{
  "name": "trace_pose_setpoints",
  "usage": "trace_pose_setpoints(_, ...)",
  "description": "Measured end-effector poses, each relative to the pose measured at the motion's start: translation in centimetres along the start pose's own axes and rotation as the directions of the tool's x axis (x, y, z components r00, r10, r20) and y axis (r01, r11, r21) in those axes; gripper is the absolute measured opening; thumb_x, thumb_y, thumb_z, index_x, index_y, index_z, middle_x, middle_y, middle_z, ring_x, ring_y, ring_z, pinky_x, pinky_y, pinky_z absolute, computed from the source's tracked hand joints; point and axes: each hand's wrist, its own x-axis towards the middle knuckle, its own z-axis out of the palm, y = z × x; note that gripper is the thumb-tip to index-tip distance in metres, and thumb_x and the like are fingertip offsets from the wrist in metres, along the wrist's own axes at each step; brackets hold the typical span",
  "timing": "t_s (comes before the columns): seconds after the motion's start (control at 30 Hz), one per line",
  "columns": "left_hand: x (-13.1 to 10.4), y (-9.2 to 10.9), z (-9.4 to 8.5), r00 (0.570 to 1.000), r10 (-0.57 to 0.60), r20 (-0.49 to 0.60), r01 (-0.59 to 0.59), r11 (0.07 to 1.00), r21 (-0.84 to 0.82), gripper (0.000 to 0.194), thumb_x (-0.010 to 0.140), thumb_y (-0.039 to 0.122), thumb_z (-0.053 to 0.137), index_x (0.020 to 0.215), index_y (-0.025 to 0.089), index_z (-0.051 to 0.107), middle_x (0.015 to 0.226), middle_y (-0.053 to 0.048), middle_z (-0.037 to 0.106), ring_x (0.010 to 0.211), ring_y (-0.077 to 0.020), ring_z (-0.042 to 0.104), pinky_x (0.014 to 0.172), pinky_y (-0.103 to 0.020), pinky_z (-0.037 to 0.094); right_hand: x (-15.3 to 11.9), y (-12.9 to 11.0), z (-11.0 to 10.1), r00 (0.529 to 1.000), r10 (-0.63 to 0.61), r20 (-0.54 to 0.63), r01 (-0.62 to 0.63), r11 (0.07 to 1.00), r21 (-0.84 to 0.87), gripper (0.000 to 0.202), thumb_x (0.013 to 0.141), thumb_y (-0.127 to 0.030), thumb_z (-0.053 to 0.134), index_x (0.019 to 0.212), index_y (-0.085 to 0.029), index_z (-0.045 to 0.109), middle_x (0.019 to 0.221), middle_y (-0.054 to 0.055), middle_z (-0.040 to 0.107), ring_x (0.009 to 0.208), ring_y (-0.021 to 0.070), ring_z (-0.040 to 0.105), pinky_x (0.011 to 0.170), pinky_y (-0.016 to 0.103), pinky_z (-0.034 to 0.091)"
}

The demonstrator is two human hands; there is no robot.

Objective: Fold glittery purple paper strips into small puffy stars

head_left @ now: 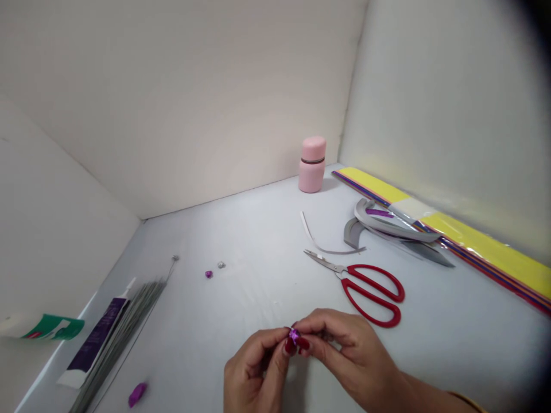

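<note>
A small shiny purple paper star is pinched between the fingertips of both hands, low in the middle of the view. My left hand is closed on it from the left, thumb and index finger together. From the right, my right hand closes on the same star with thumb and index finger. Part of the star is hidden by the fingertips. Red-handled scissors lie just beyond my right hand, blades partly apart and pointing left. Past their tips curves a thin grey-white strip.
Tiny purple and silver pieces lie left of centre, and a larger purple piece at lower left. Grey wires lie beside a purple tube. A pink flask, grey strips and yellow packaged sheets are at right.
</note>
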Motion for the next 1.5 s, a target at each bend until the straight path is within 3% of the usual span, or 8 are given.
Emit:
trace_pose_setpoints(0.1, -0.1, -0.1, 0.2, 0.99, 0.138, 0.018, -0.139, 0.989, 0.052, 0.015, 0.078, 0.02, 0.063, 0.088, 0.027, 0.071, 0.081, 0.0, 0.075, 0.071, -0.0117, 0.068, 0.065, -0.014, 0.052, 0.0, -0.1, 0.0, 0.997, -0.076, -0.025, 0.074, 0.996, -0.041, 0.009, 0.082, -0.017, 0.057, 0.084, -0.018, 0.066, 0.071, 0.0, 0.068, 0.063, 0.0109, 0.063, 0.059, 0.017, 0.049)
trace_pose_setpoints(0.3, -0.3, -0.7, 0.4, 0.947, 0.319, -0.027, -0.305, 0.924, 0.231, 0.016, 0.076, 0.015, 0.06, 0.086, 0.024, 0.069, 0.078, 0.001, 0.072, 0.069, -0.0106, 0.066, 0.063, -0.014, 0.052, 0.1, -0.2, -0.1, 0.989, -0.147, -0.017, 0.145, 0.985, -0.099, 0.011, 0.081, -0.012, 0.056, 0.085, -0.018, 0.064, 0.072, 0.0, 0.068, 0.064, 0.0102, 0.064, 0.06, 0.016, 0.049)
trace_pose_setpoints(0.43, -0.1, -0.4, 0.1, 0.878, 0.479, 0.014, -0.441, 0.795, 0.416, 0.019, 0.075, 0.009, 0.057, 0.086, 0.021, 0.066, 0.076, 0.0, 0.071, 0.068, -0.011, 0.066, 0.064, -0.016, 0.05, 0.1, -0.1, -0.2, 0.985, -0.173, 0.026, 0.174, 0.971, -0.161, 0.014, 0.082, -0.011, 0.055, 0.091, -0.018, 0.062, 0.077, 0.001, 0.068, 0.068, 0.0109, 0.064, 0.063, 0.016, 0.049)
trace_pose_setpoints(0.57, 0.2, -0.2, -0.1, 0.809, 0.586, 0.054, -0.53, 0.685, 0.5, 0.022, 0.072, 0.005, 0.055, 0.085, 0.02, 0.064, 0.074, -0.001, 0.071, 0.067, -0.0122, 0.066, 0.065, -0.019, 0.051, 0.2, -0.2, -0.3, 0.952, -0.298, 0.066, 0.305, 0.918, -0.253, 0.018, 0.081, -0.006, 0.051, 0.091, -0.017, 0.062, 0.076, 0.003, 0.068, 0.069, 0.0115, 0.063, 0.065, 0.017, 0.048)
trace_pose_setpoints(0.7, 0.3, -0.4, -0.1, 0.809, 0.585, 0.06, -0.527, 0.675, 0.516, 0.023, 0.072, 0.006, 0.055, 0.086, 0.022, 0.064, 0.074, -0.001, 0.071, 0.066, -0.0134, 0.067, 0.062, -0.02, 0.051, 0.2, -0.4, -0.4, 0.937, -0.334, 0.104, 0.35, 0.897, -0.271, 0.02, 0.081, -0.004, 0.049, 0.091, -0.016, 0.062, 0.077, 0.004, 0.069, 0.07, 0.0122, 0.064, 0.065, 0.018, 0.048)
trace_pose_setpoints(1.23, 0.2, -1.0, -0.6, 0.809, 0.579, 0.106, -0.534, 0.645, 0.547, 0.017, 0.075, 0.01, 0.059, 0.085, 0.022, 0.065, 0.07, -0.001, 0.073, 0.063, -0.0131, 0.067, 0.061, -0.018, 0.052, -0.1, 0.2, -0.5, 0.976, -0.175, 0.131, 0.198, 0.96, -0.195, 0.017, 0.084, -0.01, 0.05, 0.089, -0.018, 0.063, 0.076, 0.003, 0.069, 0.069, 0.0122, 0.064, 0.064, 0.018, 0.048)
trace_pose_setpoints(1.4, 0.3, -1.0, -0.2, 0.769, 0.637, 0.049, -0.553, 0.625, 0.551, 0.017, 0.071, 0.009, 0.058, 0.08, 0.022, 0.062, 0.062, 0.0, 0.07, 0.054, -0.0132, 0.066, 0.052, -0.019, 0.052, 0.0, 0.0, -0.5, 0.967, -0.209, 0.145, 0.234, 0.954, -0.188, 0.017, 0.083, -0.008, 0.049, 0.087, -0.018, 0.063, 0.075, 0.003, 0.07, 0.069, 0.0118, 0.065, 0.064, 0.017, 0.048)
trace_pose_setpoints(1.5, 0.3, -1.2, 0.1, 0.779, 0.627, 0.002, -0.539, 0.669, 0.512, 0.015, 0.069, 0.01, 0.057, 0.076, 0.022, 0.059, 0.059, 0.0, 0.068, 0.051, -0.0129, 0.064, 0.048, -0.02, 0.051, 0.0, -0.1, -0.5, 0.96, -0.24, 0.147, 0.267, 0.943, -0.198, 0.018, 0.083, -0.009, 0.048, 0.087, -0.018, 0.063, 0.074, 0.003, 0.07, 0.067, 0.0119, 0.065, 0.062, 0.017, 0.049)
